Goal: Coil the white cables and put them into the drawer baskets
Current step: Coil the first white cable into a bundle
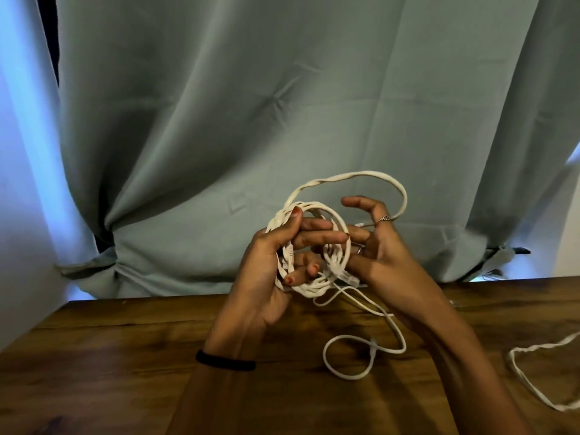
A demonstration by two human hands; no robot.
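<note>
Coiling is under way: the left hand (276, 255) grips a white cable coil (314, 246) above the tabletop (125, 356); the right hand (376, 243), fingers loosely spread, guides its free loop. Next, probably, winding that loop in.

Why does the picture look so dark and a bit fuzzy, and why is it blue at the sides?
Head view: the room is dim, so the brown wooden table is shadowy; bluish light leaks round the grey-green curtain at both edges; the hands, left and right, and the coiled white cable look soft, slightly blurred; the wide lens bends the table's edge.
</note>
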